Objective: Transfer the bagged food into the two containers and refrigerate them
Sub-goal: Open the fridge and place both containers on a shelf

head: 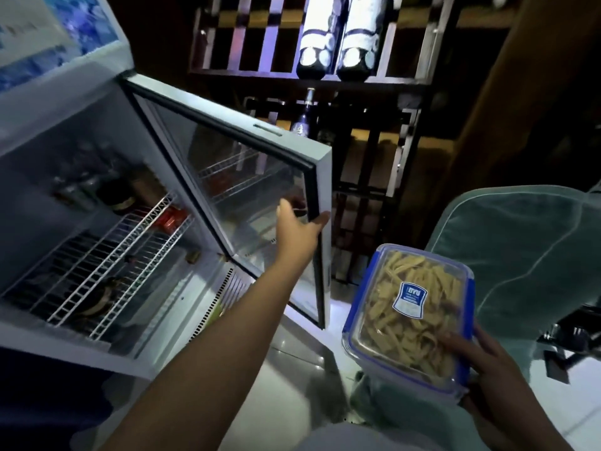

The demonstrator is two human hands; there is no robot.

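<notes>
Fridge (65, 151) fills the left half of the frame, cabinet white, a blue printed panel at the upper left corner. Interior visible: white wire shelves (107, 265), dark bottles (113, 196) on the upper shelf at the back, a red can (169, 218) at that shelf's right end, a dark round object under the lower shelf that I cannot identify.

Door (247, 190) stands swung open, centre of the frame, glass pane in a white frame with a black gasket. The shelves reflect in the pane.

My left hand (300, 229) is at the door's free edge, centre frame: the thumb lies on the inner glass side, fingers wrap round the edge to the outer face. It grasps the door. Forearm runs down to the lower left-centre.

Behind the door, top centre: a dark wooden rack (374, 131) holding two large bottles (338, 37) on its upper tier and a smaller one below.

Lower right: container (406, 320), clear with a blue-rimmed clip lid and a blue-and-white label, filled with pale yellow strips of food. It is outside the fridge, right of the door. My right hand (487, 369) grips its near right corner, fingers curled over the lid.

Right edge: pale green cushion (520, 249). White tiled floor (292, 369) below.
</notes>
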